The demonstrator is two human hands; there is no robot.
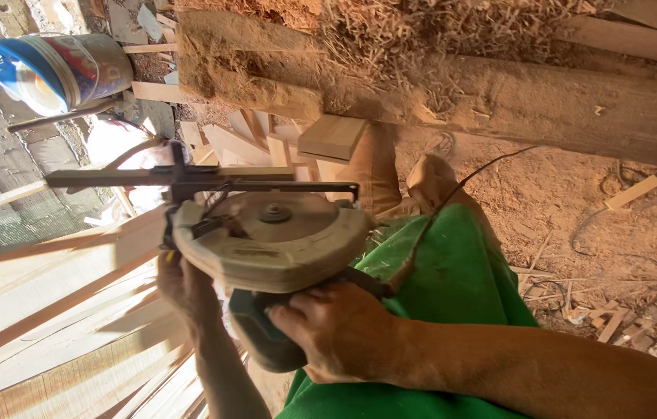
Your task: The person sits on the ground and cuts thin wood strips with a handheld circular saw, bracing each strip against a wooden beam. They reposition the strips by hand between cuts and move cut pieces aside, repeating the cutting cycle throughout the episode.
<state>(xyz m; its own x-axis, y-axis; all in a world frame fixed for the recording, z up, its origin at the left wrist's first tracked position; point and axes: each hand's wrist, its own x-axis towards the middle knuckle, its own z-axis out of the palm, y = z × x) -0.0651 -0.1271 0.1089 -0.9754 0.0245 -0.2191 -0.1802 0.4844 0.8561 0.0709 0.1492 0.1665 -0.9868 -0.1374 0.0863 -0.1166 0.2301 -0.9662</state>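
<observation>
I hold a grey, dust-covered circular saw [274, 233] in both hands, above my lap. My right hand [336, 330] is closed around its dark rear handle. My left hand [185, 283] grips the saw's body at the left side, partly hidden behind the housing. The saw's black base plate and guide rail [188, 182] point away from me. Its thin cord [460, 186] runs off over my green garment [460, 271]. Pale wooden planks [49, 310] lie just to the left of the saw.
A thick sawdust-covered beam [460, 85] crosses the top. A small wood block [332, 136] and offcuts lie beside my foot [429, 178]. A bucket with a blue rim [57, 70] lies at top left. Wood scraps and wire litter the dirt floor [615, 233].
</observation>
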